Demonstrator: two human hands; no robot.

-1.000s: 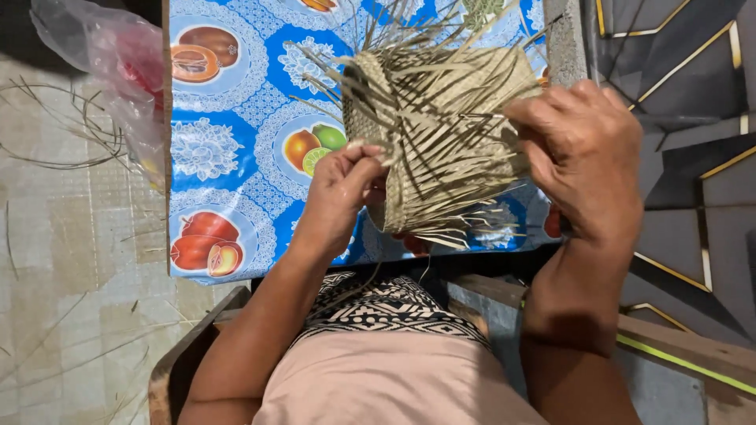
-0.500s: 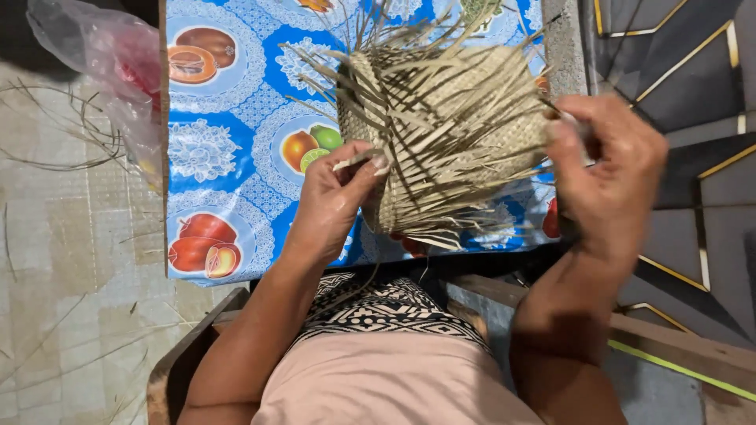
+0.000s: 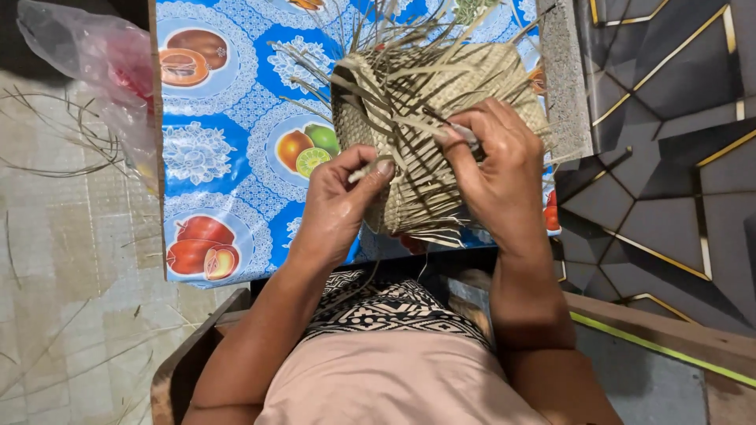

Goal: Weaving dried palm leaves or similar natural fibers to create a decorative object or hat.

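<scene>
Both hands (image 3: 417,177) raised — fingers pinched

The right hand (image 3: 492,169) hides part of the woven basket (image 3: 441,118).

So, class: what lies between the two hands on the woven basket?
Head view: loose straw strips of the basket cross between the left hand and right hand.

Basket (image 3: 472,79) I'm weaving is straw-tan with a checkered weave, loose strips a bit greyer. Tablecloth (image 3: 228,157) under it is bright blue with white lace medallions and fruit prints in red, orange and green. My top (image 3: 386,307) is black-and-white zigzag. Bag (image 3: 87,55) is clear pinkish.
</scene>
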